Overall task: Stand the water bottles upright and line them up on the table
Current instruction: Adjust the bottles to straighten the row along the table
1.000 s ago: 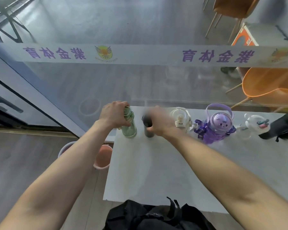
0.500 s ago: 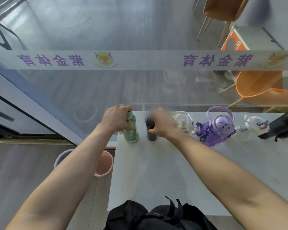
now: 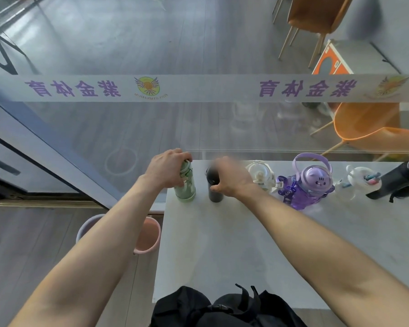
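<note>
A green bottle (image 3: 186,187) stands upright near the far left corner of the white table (image 3: 222,244), and my left hand (image 3: 167,168) is closed over its cap. Just right of it stands a dark slim bottle (image 3: 215,190), gripped near the top by my right hand (image 3: 232,180), which is blurred. Further right along the far edge stand a white bottle (image 3: 261,177), a purple bottle with a loop handle (image 3: 309,185) and a clear white-lidded bottle (image 3: 361,182). At the right edge a black bottle (image 3: 397,182) lies tilted on its side.
A glass wall with a white printed band (image 3: 198,88) runs right behind the table's far edge. A black bag (image 3: 222,310) sits at the near edge. Pink buckets (image 3: 149,234) stand on the floor left of the table. Orange chairs (image 3: 368,128) are beyond the glass.
The view has shifted slightly. Both hands keep their hold on the green and dark bottles, which stay upright in about the same spot on the table.
</note>
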Motion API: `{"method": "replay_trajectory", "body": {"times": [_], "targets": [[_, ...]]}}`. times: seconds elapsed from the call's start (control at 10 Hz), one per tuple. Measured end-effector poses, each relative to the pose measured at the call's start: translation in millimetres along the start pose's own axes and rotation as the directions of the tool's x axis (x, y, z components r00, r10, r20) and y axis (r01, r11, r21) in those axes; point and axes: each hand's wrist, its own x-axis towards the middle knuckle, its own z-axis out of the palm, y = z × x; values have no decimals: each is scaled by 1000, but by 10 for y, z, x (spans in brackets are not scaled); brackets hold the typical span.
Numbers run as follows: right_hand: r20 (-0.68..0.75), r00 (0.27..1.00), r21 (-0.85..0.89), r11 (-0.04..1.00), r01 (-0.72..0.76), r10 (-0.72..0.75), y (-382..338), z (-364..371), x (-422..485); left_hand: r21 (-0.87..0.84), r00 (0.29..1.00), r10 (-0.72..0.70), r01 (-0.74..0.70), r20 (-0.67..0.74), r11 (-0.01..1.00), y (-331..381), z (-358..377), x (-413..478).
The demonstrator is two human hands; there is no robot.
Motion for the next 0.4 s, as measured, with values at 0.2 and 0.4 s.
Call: {"method": "replay_trajectory", "body": {"times": [0.2,0.4], "targets": [[-10,1000,4,1000,3,-3,-5,-26,-8,-56,999,-5,8,45,998,-28,-32,5],[-8,1000,9,1000,14,-13,10,-111,-2,-56,995,0,5,97,998,-26,-33,20]]}}
